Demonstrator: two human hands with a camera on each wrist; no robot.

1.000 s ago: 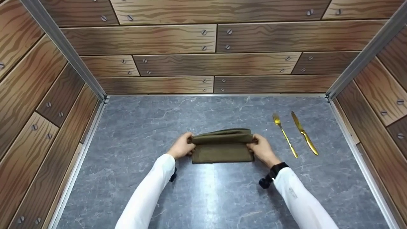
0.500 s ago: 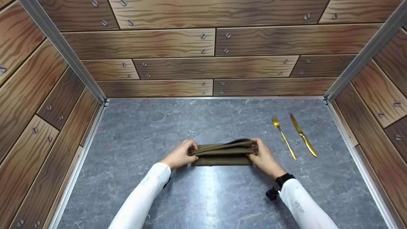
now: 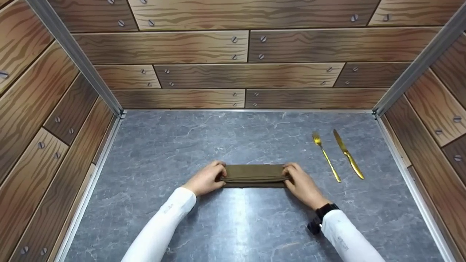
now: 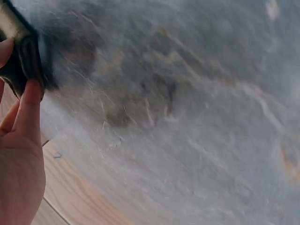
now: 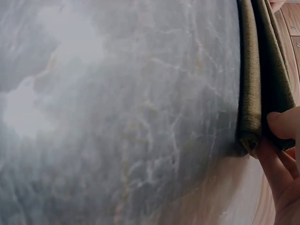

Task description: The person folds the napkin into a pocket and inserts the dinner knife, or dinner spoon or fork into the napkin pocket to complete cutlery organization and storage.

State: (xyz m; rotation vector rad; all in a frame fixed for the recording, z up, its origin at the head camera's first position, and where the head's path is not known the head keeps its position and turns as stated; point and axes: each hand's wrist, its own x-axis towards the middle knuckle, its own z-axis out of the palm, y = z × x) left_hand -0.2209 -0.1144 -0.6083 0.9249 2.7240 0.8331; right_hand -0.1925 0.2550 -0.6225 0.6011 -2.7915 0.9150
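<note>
An olive-brown cloth napkin [image 3: 254,171], folded into a narrow strip of several layers, lies on the grey table in the head view. My left hand [image 3: 206,178] pinches its left end between thumb and fingers. At the opposite end, my right hand [image 3: 301,185] pinches the layers in the same manner. The left wrist view catches only the end of the napkin [image 4: 29,51] at the left edge, beside the fingers. In the right wrist view the napkin's front fold [image 5: 250,70] rests along the table while thumb and fingers hold the layer behind it.
A gold fork [image 3: 326,156] and a gold knife [image 3: 348,154] lie side by side on the marbled grey table [image 3: 164,145], right of my right hand. Wood-patterned walls [image 3: 204,76] with metal corner rails enclose the back and both sides.
Both hands have brought the napkin's raised far part toward the body and down over the near part. The cloth is now a flatter, narrower strip. The fork and knife stay put.
</note>
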